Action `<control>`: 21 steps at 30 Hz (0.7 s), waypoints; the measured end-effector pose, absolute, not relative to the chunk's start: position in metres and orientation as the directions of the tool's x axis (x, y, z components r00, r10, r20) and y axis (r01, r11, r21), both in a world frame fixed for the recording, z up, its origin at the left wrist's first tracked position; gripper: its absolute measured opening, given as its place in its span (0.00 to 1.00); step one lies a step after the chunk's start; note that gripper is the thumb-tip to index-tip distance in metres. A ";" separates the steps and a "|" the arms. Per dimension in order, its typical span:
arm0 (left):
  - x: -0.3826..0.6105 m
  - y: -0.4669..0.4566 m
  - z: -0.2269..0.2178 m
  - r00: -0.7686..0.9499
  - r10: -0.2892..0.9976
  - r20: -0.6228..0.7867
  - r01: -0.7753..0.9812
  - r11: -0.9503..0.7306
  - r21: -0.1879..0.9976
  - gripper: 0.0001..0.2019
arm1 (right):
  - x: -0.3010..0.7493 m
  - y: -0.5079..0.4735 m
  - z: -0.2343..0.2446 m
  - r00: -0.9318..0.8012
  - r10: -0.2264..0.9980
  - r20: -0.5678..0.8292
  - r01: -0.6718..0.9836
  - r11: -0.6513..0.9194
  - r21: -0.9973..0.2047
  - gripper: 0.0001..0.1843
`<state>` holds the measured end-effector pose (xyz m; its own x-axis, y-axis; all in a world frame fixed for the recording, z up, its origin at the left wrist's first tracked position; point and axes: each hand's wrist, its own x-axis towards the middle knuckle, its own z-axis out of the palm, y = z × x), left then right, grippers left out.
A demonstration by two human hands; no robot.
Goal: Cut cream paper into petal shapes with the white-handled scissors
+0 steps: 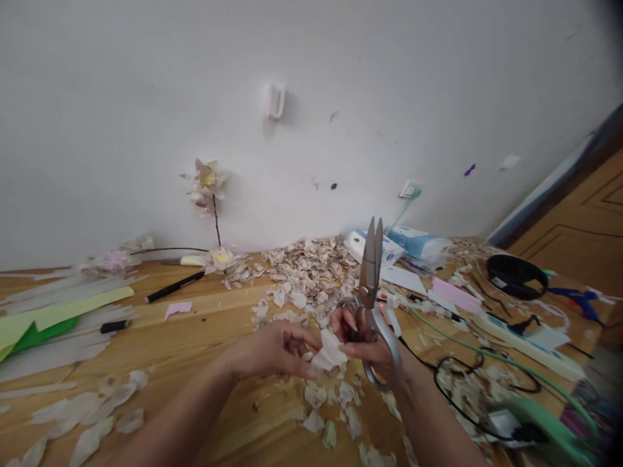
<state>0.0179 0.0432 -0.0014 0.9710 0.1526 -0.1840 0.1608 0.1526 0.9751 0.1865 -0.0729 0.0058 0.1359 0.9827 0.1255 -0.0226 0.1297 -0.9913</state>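
My right hand [365,340] is wrapped around a pair of metal scissors [372,266], its blades pointing up and slightly parted. Between my two hands is a thin white petal [329,352]. The thumb of my right hand rests at the petal's right edge. My left hand [277,349] pinches the petal's left side with curled fingers, though its exact grip is partly hidden. Loose petals [316,392] lie on the wooden table just below, and a large heap of dried-looking petals [311,269] spreads behind the hands.
At the back left stands a flower [208,181] on a stem against the wall. A black pen [175,287] and green paper [43,334] lie left. Rightward are tissue packs [416,243], a power strip [530,344], tangled cables, a black tape roll [516,275] and a blue glue gun [579,298].
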 end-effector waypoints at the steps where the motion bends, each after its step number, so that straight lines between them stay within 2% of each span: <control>1: 0.015 0.044 0.001 0.977 0.107 -0.185 0.177 0.083 0.981 0.15 | 0.186 -0.073 0.005 0.121 0.984 0.130 -0.037 0.135 -0.990 0.25; 3: 0.011 0.043 0.005 0.987 0.055 -0.154 0.157 -0.075 0.985 0.13 | 0.185 -0.072 0.004 0.087 0.986 0.139 -0.069 0.145 -0.987 0.25; 5: 0.010 0.040 0.008 0.992 0.090 -0.084 0.097 -0.151 0.984 0.12 | 0.183 -0.071 0.002 0.060 0.987 0.149 -0.090 0.154 -0.984 0.24; 7: 0.012 0.036 0.009 0.982 0.185 -0.042 0.059 -0.084 0.995 0.12 | 0.182 -0.070 0.000 0.038 0.988 0.153 -0.094 0.156 -0.983 0.24; 10: 0.020 0.030 0.005 0.952 0.295 -0.083 0.039 0.151 0.988 0.12 | 0.179 -0.068 -0.002 0.024 0.988 0.153 -0.097 0.154 -0.983 0.23; 12: 0.024 0.028 0.003 0.922 0.369 -0.113 0.022 0.242 0.970 0.12 | 0.179 -0.068 -0.003 0.041 0.987 0.154 -0.103 0.157 -0.982 0.23; 17: 0.027 0.025 0.004 0.847 0.525 -0.090 -0.052 0.249 0.967 0.13 | 0.180 -0.073 -0.003 0.121 0.975 0.186 -0.085 0.197 -0.977 0.21; 21: 0.029 0.020 0.007 0.796 0.605 -0.011 -0.126 0.183 0.975 0.09 | 0.179 -0.075 -0.007 0.295 0.944 0.150 0.123 0.118 -0.985 0.20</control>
<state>0.0287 0.0197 0.0065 0.7961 0.6051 -0.0107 -0.1258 0.1828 0.9751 0.1785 -0.0747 -0.0066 0.2954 0.9435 0.1499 0.1226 0.1182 -0.9854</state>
